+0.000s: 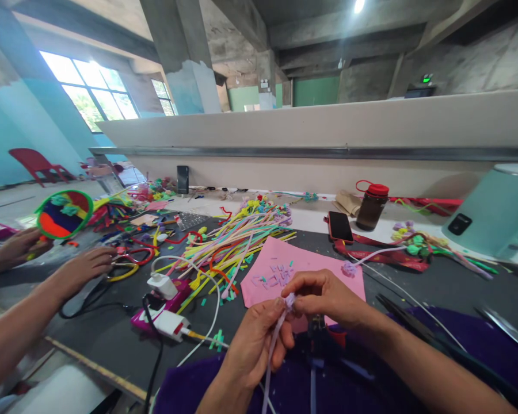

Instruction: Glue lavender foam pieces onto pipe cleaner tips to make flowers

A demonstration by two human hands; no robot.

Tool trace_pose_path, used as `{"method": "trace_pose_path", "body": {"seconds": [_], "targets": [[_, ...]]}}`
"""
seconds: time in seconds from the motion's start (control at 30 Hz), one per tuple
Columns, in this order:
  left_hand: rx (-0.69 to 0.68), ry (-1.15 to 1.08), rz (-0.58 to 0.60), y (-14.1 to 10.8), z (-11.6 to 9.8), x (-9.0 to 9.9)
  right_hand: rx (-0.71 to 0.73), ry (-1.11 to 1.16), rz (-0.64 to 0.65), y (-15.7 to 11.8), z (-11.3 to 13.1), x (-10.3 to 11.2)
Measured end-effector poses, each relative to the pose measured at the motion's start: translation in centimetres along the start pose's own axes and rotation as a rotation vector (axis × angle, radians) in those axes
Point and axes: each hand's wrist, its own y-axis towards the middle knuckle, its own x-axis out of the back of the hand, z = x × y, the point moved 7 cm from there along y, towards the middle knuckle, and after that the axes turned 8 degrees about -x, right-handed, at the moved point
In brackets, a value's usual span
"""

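Head view: we see a translucent brown bottle with a red lid (372, 208), dark inside, near a pale-teal container (496, 201); we can't see into the latter. Left hand (259, 333) and right hand (323, 294) both pinch a lilac fuzzy stem with a bunched head (289, 301), at the near edge of a pink sheet (304, 259) bearing lilac clippings (280, 276). Dark grey tabletop (95, 336), multicoloured fuzzy stems (237, 230) beyond. At left, another person's hand (80, 267) reaches in. Room: concrete beams (328, 54), red chair (34, 164).
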Motion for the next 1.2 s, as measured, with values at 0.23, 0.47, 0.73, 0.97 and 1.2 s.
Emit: {"method": "trace_pose_path", "body": {"seconds": [0.23,0.47,0.73,0.97,1.2], "targets": [[0.024,-0.019,-0.019,0.1,-0.1,0.0,0.0,-0.006,-0.012,0.0,0.2,0.0],[0.016,-0.014,-0.042,0.0,-0.1,0.1,0.008,-0.016,-0.012,0.0,0.2,-0.1],[0.02,0.008,-0.045,-0.1,-0.4,-0.3,0.001,-0.001,-0.01,0.0,0.0,-0.1],[0.028,0.09,-0.053,-0.2,-0.2,-0.6,-0.009,0.021,-0.018,0.1,-0.2,0.2],[-0.114,0.237,-0.109,-0.1,-1.4,0.1,-0.041,-0.032,-0.071,0.1,-0.1,0.7]]}}
